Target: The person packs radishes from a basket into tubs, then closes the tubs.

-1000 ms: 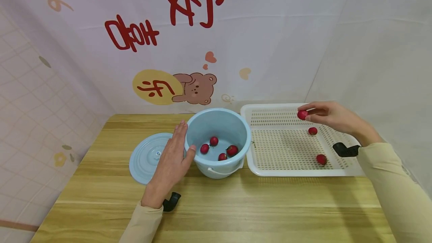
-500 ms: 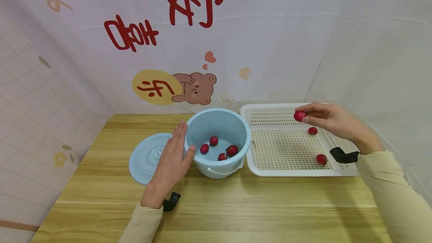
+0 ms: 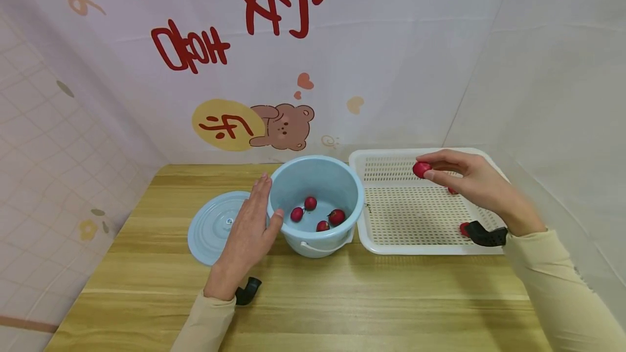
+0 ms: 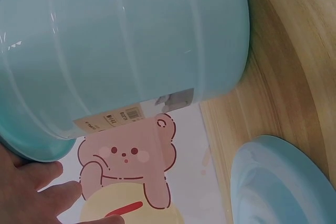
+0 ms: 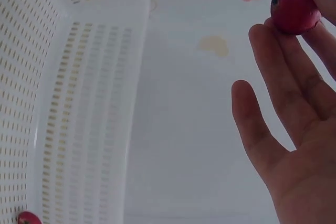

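My right hand (image 3: 469,181) pinches a small red radish (image 3: 421,170) between thumb and fingertips, above the back of the white perforated basket (image 3: 371,249). In the right wrist view this radish (image 5: 295,8) sits at the fingertips, the little finger standing apart. Two more radishes lie in the basket, one (image 3: 452,190) partly behind my hand, the other (image 3: 464,229) partly behind the black wrist mount. My left hand (image 3: 249,232) rests with straight fingers against the left rim of the light blue bucket (image 3: 313,246). Several radishes (image 3: 336,217) lie on the bucket's floor.
Left of the bucket a round blue lid (image 3: 210,232) lies flat on the wooden table (image 3: 342,303), partly behind my left hand. The bucket's white handle (image 3: 327,249) hangs down in front. A printed white cloth (image 3: 401,80) stands behind everything.
My right hand has moved left over the basket with the radish in its fingers. The radishes in the basket are now more covered by hand and wrist mount. My left hand has stayed put.
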`<act>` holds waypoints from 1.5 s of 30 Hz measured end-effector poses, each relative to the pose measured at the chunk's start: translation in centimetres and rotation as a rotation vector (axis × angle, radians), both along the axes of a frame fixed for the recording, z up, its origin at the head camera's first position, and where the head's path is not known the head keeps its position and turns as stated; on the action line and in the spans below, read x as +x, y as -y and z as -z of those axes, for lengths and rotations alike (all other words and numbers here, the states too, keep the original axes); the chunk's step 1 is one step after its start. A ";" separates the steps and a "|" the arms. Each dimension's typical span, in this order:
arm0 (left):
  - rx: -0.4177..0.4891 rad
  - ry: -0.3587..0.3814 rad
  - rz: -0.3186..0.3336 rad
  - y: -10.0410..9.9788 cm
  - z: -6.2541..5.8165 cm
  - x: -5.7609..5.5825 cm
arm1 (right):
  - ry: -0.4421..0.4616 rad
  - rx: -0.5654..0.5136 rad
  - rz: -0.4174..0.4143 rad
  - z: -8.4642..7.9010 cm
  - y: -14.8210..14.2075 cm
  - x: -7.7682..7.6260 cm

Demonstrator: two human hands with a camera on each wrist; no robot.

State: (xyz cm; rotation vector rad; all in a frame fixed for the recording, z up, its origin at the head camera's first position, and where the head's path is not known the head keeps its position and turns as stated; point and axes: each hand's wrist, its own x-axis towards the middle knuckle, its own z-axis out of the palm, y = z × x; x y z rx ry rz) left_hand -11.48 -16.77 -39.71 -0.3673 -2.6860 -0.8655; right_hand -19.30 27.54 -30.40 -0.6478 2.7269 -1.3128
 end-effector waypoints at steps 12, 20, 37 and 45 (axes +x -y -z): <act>-0.001 0.001 0.005 0.0 0.0 -0.2 | -0.148 -0.051 -0.026 -0.6 3.3 1.2; -0.002 0.011 -0.001 0.0 -0.1 -0.1 | -0.186 -0.100 -0.049 -0.7 5.4 1.8; -0.006 -0.003 0.002 0.0 -0.2 -0.1 | -0.273 -0.225 -0.089 1.0 9.5 2.8; -0.011 0.002 -0.003 0.0 -0.2 -0.1 | -0.314 -0.222 -0.094 1.9 11.3 3.0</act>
